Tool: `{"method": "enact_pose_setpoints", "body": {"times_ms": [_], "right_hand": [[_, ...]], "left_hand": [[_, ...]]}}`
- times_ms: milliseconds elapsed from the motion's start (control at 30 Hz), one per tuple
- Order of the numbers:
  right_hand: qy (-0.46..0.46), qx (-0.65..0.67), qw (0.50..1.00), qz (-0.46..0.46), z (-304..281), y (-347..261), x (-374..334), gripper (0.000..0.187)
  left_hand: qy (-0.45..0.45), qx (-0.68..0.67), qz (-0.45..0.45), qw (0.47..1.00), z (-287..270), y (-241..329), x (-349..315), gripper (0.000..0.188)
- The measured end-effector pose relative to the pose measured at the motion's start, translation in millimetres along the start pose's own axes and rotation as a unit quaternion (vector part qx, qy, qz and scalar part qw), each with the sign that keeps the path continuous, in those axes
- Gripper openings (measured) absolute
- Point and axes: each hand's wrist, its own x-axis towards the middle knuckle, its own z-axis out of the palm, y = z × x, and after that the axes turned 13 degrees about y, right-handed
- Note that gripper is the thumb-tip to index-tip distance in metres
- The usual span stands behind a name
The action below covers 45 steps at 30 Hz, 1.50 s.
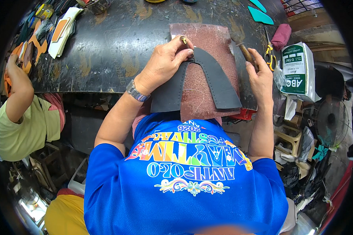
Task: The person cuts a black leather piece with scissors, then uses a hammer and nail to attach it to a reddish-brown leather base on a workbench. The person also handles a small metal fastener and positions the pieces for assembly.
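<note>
Between the fingertips of my left hand (164, 60) is a small metal punch (183, 40) with a brass-coloured top. Its lower end is hidden by my fingers, at the upper curve of a black U-shaped leather piece (223, 90). Rows of small holes run along the inner edges of the leather. Beneath it lies a reddish-brown speckled board (215, 37), crossed by a thin pale thread (202, 98). My right hand (261, 76) grips a hammer (245, 53) by its wooden handle, right of the board; the hammer's head is blurred.
Yellow-handled scissors (269, 56), a pink pouch (281, 36) and a white-and-green container (299, 72) sit on the right. Teal cut pieces (261, 15) lie at the far right. At the left, a co-worker's arm (19, 90) reaches toward orange cut pieces (39, 43), near white sheets (64, 33).
</note>
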Motion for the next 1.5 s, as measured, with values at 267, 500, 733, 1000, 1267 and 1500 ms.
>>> {"method": "enact_pose_setpoints", "body": {"times_ms": [267,500,733,1000,1267,1500], "right_hand": [[-0.038,0.148,0.984,0.086,-17,-17,-18,0.038],[-0.090,0.228,0.962,0.122,-21,-49,-17,0.042],[-0.018,0.542,0.838,-0.054,-53,-82,-16,0.052],[-0.115,0.108,0.986,-0.060,-57,-76,-20,0.046],[0.003,-0.105,0.985,-0.140,3,-24,-29,0.040],[-0.064,-0.075,0.979,-0.181,19,-31,9,0.040]], "left_hand": [[-0.008,0.062,0.050,0.997,0,6,1,0.009],[-0.034,0.153,0.169,0.973,2,8,4,0.012],[-0.032,0.171,0.207,0.963,9,12,1,0.013],[0.000,0.178,0.160,0.971,8,2,4,0.013],[0.138,0.036,0.099,0.985,-83,-6,31,0.012],[0.238,0.139,-0.019,0.961,-118,-98,77,0.009]]}}
